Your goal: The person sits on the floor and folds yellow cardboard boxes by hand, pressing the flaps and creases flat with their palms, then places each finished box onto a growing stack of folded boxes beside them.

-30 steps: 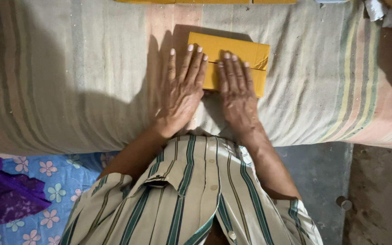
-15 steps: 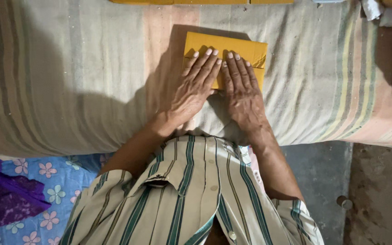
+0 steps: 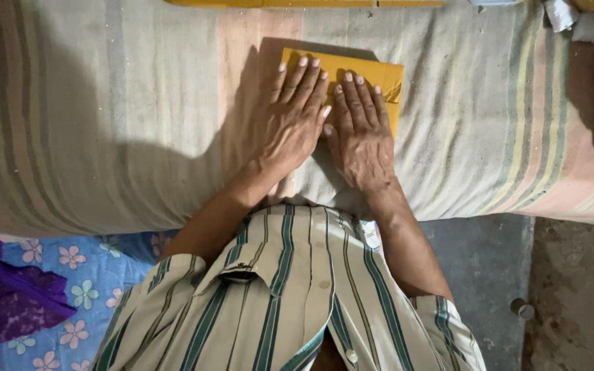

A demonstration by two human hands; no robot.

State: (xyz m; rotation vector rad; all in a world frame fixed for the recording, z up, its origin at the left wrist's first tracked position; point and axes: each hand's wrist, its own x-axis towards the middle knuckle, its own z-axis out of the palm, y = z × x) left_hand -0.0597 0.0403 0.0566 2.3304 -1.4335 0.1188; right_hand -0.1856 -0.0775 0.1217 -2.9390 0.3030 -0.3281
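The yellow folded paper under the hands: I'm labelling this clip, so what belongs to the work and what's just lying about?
In hand:
yellow folded paper
left hand
right hand
striped cloth

Lying about:
yellow strips
white scraps
purple fabric

left hand [image 3: 291, 124] flat on yellow envelope [image 3: 372, 75] | right hand [image 3: 360, 134] flat beside it | striped cloth [image 3: 104, 124] underneath

Under the left hand [image 3: 290, 124] and right hand [image 3: 360, 134] lies a flat yellow paper envelope [image 3: 369, 72], matt and slightly creased. It rests on a faded striped woven cloth bedsheet [image 3: 118, 124], coarse and dull. Below the hands, the striped cotton shirt [image 3: 290, 302] looks soft and matt.
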